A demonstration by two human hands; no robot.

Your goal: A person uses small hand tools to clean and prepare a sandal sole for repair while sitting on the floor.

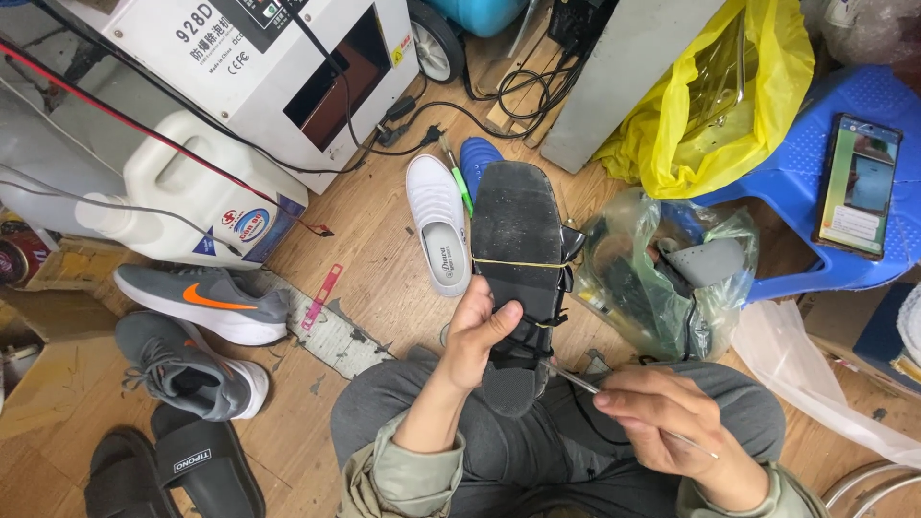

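Gripping black sandal [516, 240], left hand [480, 331]; right hand [662, 412] holds needle [576, 380].

Black sandal [516, 230]: held sole-up over the lap, toe end pointing away, heel toward the body. Sole dusty and scuffed. Thin yellowish thread crosses it mid-length; black straps show at its right edge. Thin metal tool [576, 380]: tip at sandal's heel edge.

A single head-worn camera looks steeply down from close above the seated person's lap, facing forward over the knees to the wooden floor [384, 288], cluttered out to its far edge.
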